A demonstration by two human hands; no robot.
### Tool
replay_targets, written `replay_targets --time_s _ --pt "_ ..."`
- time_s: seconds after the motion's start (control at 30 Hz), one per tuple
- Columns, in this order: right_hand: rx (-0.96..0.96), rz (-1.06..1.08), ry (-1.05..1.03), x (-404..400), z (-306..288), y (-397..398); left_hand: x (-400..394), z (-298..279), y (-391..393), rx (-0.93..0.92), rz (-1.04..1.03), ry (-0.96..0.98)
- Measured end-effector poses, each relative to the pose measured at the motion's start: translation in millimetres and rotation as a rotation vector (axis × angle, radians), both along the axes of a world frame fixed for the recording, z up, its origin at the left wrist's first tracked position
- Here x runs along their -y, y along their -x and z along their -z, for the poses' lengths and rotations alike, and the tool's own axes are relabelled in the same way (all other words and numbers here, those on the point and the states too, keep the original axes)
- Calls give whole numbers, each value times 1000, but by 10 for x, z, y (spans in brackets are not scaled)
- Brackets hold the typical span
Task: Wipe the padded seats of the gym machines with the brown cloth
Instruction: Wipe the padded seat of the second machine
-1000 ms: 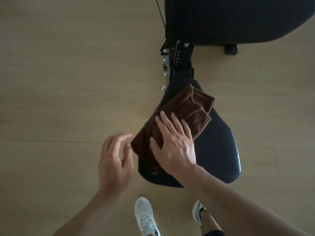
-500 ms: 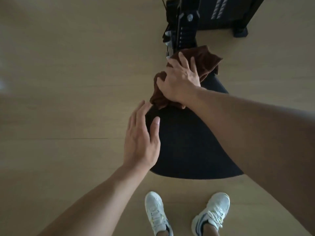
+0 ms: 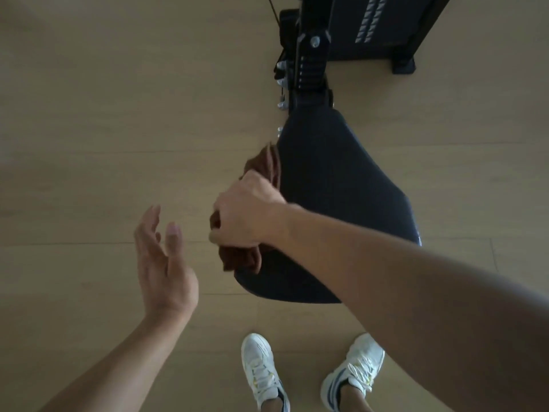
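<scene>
A black padded seat (image 3: 335, 185) of a gym machine fills the middle, narrow at the far end and wide near me. The brown cloth (image 3: 264, 165) is draped over the seat's left edge, part of it showing above my hand and part hanging below at the near left. My right hand (image 3: 246, 215) is closed on the cloth against that left side of the seat, forearm crossing the seat's near right corner. My left hand (image 3: 163, 263) floats to the left of the seat, fingers apart, palm turned toward the seat, touching nothing.
The seat's black metal post with silver bolts (image 3: 309, 63) runs up to the machine base (image 3: 380, 28) at the top right. Pale wooden floor (image 3: 104, 114) surrounds it. My two white trainers (image 3: 264, 379) stand just below the seat.
My right hand has dragged the cloth from the seat's far narrow end back along the left edge toward me. My left hand has lifted off the seat and moved left.
</scene>
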State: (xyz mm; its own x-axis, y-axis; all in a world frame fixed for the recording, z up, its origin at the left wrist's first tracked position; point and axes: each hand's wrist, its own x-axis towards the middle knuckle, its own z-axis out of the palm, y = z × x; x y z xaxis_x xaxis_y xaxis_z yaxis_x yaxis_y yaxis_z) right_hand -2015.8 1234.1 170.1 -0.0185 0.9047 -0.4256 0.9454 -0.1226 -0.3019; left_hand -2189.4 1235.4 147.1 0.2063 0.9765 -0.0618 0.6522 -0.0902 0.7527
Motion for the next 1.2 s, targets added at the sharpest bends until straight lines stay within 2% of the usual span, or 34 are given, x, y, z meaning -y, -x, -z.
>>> replay_targets --time_s 0.07,0.13,0.2,0.3,0.37,0.47,0.53,0.57,0.63,0.7,0.77,0.9,1.0,1.1,1.2 --pt "-20 -104 -87 177 96 98 12 -93 -94 13 26 -12" --pt "-74 -108 -212 411 174 122 -4 -160 -207 22 99 -76" --pt "-183 -36 -339 672 208 146 -5 -163 -331 54 181 -119" --pt "-277 168 -480 1050 249 177 54 -186 -614 114 212 -75" --pt "-218 308 -580 1308 280 119 131 -190 -803 116 278 -107" --pt "-14 577 -635 1708 244 -119 250 -150 -1055 73 438 -150" --pt "121 793 -549 1937 190 -351 354 -90 -1226 -55 537 -193" --pt "143 897 -430 2011 153 -476 408 -51 -1308 -149 578 -189" --pt "16 1080 -157 2078 73 -710 501 42 -1436 -353 646 -148" --pt "-160 1188 -37 2045 34 -862 554 111 -1488 -522 677 -171" --pt "-170 1209 -56 1969 56 -930 590 127 -1501 -575 679 -206" --pt "-25 1261 -84 1756 134 -1084 628 91 -1499 -594 669 -223" --pt "7 1304 -116 1529 164 -1248 635 110 -1518 -615 668 -225" --pt "-27 1287 -168 1155 181 -1365 622 124 -1531 -641 668 -213" --pt "-153 1213 -170 617 258 -1494 615 113 -1541 -652 659 -204"
